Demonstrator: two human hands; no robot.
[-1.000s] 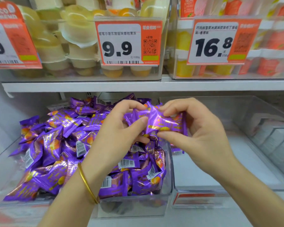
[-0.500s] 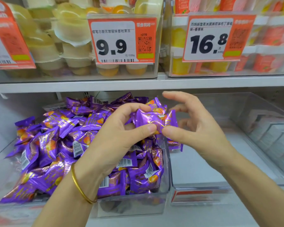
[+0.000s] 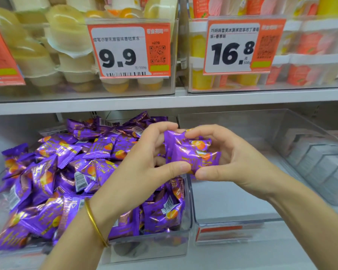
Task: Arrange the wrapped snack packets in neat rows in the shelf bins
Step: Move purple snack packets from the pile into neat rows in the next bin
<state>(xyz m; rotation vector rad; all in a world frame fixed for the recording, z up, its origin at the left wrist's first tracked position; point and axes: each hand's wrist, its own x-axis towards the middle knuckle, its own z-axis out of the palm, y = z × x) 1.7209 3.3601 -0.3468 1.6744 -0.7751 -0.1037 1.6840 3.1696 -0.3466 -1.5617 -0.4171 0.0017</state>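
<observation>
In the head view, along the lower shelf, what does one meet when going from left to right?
Pile of purple packets in its bin → left hand → held purple packets → right hand → grey boxes.

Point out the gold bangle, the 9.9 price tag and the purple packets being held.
gold bangle (image 3: 95,224): head view, on the band where it crosses the wrist.
9.9 price tag (image 3: 121,55): head view, on its white panel by the digits.
held purple packets (image 3: 190,151): head view, middle of the front wrapper.
</observation>
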